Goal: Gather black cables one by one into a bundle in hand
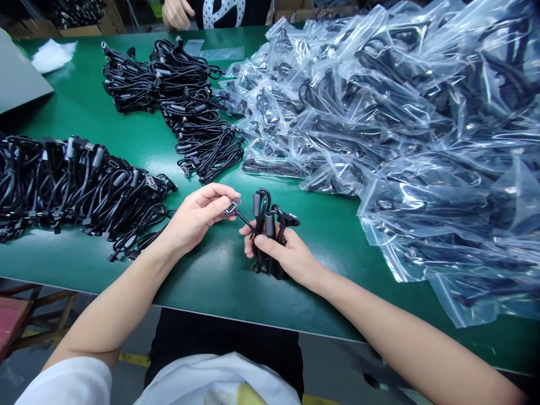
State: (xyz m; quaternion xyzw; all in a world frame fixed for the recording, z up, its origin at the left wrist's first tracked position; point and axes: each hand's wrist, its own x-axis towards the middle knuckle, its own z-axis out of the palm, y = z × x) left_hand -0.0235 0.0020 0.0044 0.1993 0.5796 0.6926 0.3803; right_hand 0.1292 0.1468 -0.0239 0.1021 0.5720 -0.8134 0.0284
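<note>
At a green worktable (202, 298), I pinch a black cable connector (231, 208) between the thumb and fingers of my left hand (198, 216), its metal-rimmed port turned up toward me, while my right hand (282, 250) grips the folded cable bundle (262, 203) just beside it, thumb pressed across the loops. A short lead links connector and bundle, both held above the tabletop near its front edge. Any marking on the connector is too small for me to read. Across the table, a person's dark top (257, 14) bears a white dotted design (219, 14), cut off by the frame so that I cannot tell what it shows; that person's hand (177, 13) appears beside it. To my right, clear plastic bags (379, 129) lie heaped over one another, coiled black cables visible through their glossy sides. Two small flat pieces of clear plastic (223, 53) lie at the table's far side, near the pile. Loose cables stand in two groups outside the bags: a long heap (76, 185) to my left and a stacked group (181, 90) ahead of me, close against the bags. Behind the table, upper left, more dark cables (78, 12) gather among cardboard boxes (112, 19).
</note>
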